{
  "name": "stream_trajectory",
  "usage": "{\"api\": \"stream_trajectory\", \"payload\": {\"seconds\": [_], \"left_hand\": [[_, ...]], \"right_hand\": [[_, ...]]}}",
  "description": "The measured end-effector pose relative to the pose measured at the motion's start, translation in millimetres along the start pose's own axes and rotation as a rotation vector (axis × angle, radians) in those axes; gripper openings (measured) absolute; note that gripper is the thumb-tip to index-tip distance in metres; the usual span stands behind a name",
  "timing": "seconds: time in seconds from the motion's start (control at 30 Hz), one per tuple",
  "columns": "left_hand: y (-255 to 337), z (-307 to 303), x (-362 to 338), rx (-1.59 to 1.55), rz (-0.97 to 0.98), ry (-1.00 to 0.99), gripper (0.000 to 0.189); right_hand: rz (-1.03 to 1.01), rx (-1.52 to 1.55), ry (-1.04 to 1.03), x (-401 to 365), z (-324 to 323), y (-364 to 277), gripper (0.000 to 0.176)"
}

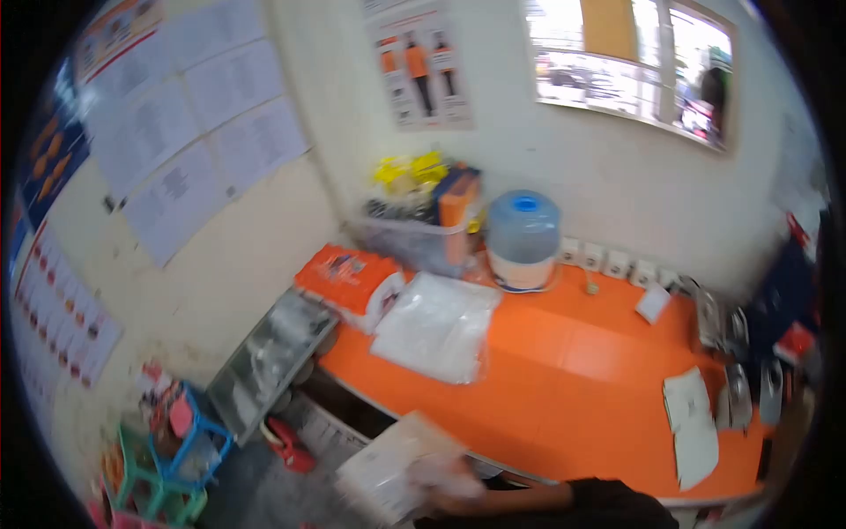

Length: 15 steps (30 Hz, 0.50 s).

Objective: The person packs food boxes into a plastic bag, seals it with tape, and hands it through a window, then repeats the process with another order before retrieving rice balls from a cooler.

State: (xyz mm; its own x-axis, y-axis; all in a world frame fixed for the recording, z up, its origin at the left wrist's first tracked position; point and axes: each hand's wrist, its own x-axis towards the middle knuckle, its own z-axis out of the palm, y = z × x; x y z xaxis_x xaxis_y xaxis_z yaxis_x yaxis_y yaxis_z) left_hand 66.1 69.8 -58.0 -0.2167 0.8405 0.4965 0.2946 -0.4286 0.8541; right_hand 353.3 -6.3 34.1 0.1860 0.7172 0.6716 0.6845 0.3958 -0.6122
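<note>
My right hand (445, 480) reaches in from the lower right, out of a black sleeve. It is blurred by motion, and its fingers are closed on the edge of a flat, whitish plastic-wrapped pack (397, 463). The pack hangs in front of the orange table (564, 388), beside its near edge. What is inside the pack cannot be made out. My left hand is not in view. Farther back on the table lies a stack of clear plastic bags (438, 326), next to an orange and white packet (351, 280).
A clear bin (410, 240) of goods and a water bottle (523, 236) stand by the wall. Metal holders (723, 326) and pale folded cloth or paper (692, 428) are at right. At left are a tilted metal tray (264, 361), plastic stools (189, 441) and red shoes (289, 445).
</note>
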Motion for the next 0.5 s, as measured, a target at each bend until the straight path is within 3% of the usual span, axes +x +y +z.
{"api": "stream_trajectory", "payload": {"seconds": [0.03, 0.07, 0.13, 0.17, 0.2, 0.27, 0.4, 0.5], "left_hand": [[-19, 20, 5, -0.232, -0.178, 0.140, 0.043], [48, 49, -2, 0.115, -0.041, -0.094, 0.046], [88, 67, 3, 0.196, -0.157, -0.172, 0.036], [96, 67, 7, 0.265, -0.121, -0.239, 0.029], [105, 68, 7, 0.275, -0.125, -0.246, 0.028], [94, 58, 0, 0.326, -0.058, -0.274, 0.030], [103, 27, -10, 0.288, -0.201, -0.117, 0.032], [95, -19, -17, 0.308, -0.260, -0.007, 0.032]], "right_hand": [[0.005, -0.412, -0.043, -19, -51, 0, 0.016], [0.206, -0.205, 0.139, -34, -69, 31, 0.016], [0.437, 0.351, 0.676, -55, -110, 99, 0.019], [0.355, -0.449, 0.594, -125, -121, 175, 0.032], [0.431, -0.591, 0.661, -110, -156, 183, 0.032], [0.481, -0.757, 0.638, -87, -193, 209, 0.031], [0.503, -0.991, 0.620, -53, -204, 235, 0.031], [0.376, -0.882, 0.549, -26, -182, 235, 0.031]]}}
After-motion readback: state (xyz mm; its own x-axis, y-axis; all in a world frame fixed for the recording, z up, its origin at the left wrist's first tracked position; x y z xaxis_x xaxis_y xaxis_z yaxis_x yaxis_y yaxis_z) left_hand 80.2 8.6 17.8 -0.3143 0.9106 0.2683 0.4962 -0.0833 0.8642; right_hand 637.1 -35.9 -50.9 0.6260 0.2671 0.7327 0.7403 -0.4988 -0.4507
